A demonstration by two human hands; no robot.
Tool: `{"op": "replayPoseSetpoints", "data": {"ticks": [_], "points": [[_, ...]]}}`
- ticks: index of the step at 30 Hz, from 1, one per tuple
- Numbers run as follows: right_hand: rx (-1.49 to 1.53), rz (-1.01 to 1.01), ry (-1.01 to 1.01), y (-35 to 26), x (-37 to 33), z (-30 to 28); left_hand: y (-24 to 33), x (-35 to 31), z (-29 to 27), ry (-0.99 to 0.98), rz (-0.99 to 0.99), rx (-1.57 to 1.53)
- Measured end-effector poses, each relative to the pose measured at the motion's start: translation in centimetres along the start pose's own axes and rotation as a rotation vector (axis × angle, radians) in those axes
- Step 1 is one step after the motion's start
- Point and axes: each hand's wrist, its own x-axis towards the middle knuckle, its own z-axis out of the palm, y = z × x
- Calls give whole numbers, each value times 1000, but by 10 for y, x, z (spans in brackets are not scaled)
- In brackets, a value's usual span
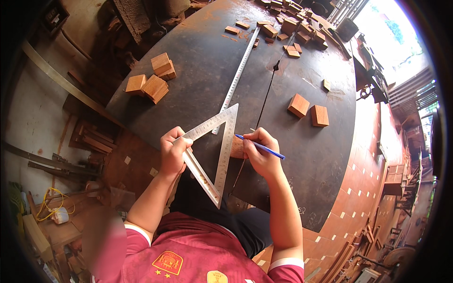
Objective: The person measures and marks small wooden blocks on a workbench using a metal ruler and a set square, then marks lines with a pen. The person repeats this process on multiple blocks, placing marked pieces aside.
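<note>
Closed left hand (pixel 173 152) clasps metal triangle (pixel 225 155); right hand (pixel 262 158) pinches blue pen (pixel 272 152).
Scale marks (pixel 206 124) line the triangle; dark tabletop (pixel 311 162) extends rightward.

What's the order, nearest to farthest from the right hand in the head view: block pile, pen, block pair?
1. Pen: in the right hand
2. Block pair: ahead, to its right
3. Block pile: far end of table

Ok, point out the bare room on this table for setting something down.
The table is bare between the left block cluster and the long ruler, and right of the right hand, nearer than the pair of blocks. It is crowded at the far end, with scattered wooden blocks, and around the triangular square and blue pen.
</note>
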Motion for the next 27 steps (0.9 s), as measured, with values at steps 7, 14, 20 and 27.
{"op": "replayPoseSetpoints", "data": {"ticks": [7,14,20,27], "points": [[40,5,43,-1,0,2,1,-1,2,6,-10,7],[18,15,46,-2,0,3,2,-1,3,4,4,14],[-30,-12,45,-5,0,4,4,-1,3,-2,-17,27],[-82,-82,47,-5,1,5,7,-2,3,-26,-49,6]]}}
